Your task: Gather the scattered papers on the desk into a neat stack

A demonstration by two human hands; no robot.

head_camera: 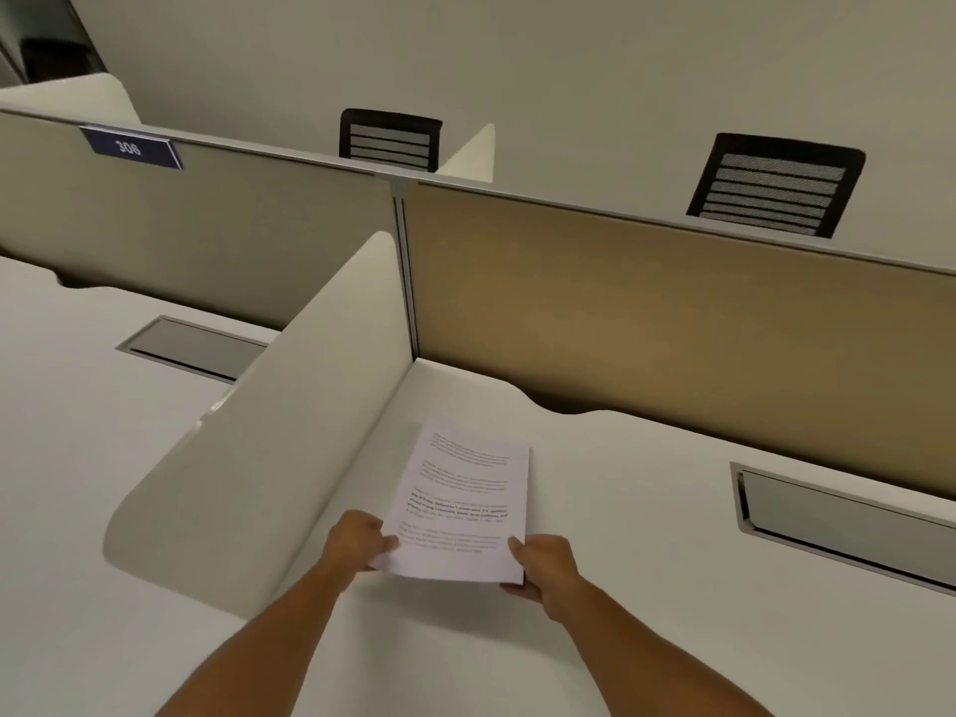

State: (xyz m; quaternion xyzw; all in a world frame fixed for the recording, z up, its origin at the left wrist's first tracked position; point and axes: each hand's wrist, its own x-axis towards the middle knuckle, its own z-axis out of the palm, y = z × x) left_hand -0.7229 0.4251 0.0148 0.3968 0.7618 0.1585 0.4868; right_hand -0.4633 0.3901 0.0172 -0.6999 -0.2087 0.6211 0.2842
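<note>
While both hands pinch only the papers' (pixel 463 504) near corners, left hand (pixel 357 543) and right hand (pixel 543 566), the far end could sag or sheets fan apart if either grip slackens. White printed pages, edges fairly flush, sit just right of the curved divider (pixel 269 437).
</note>
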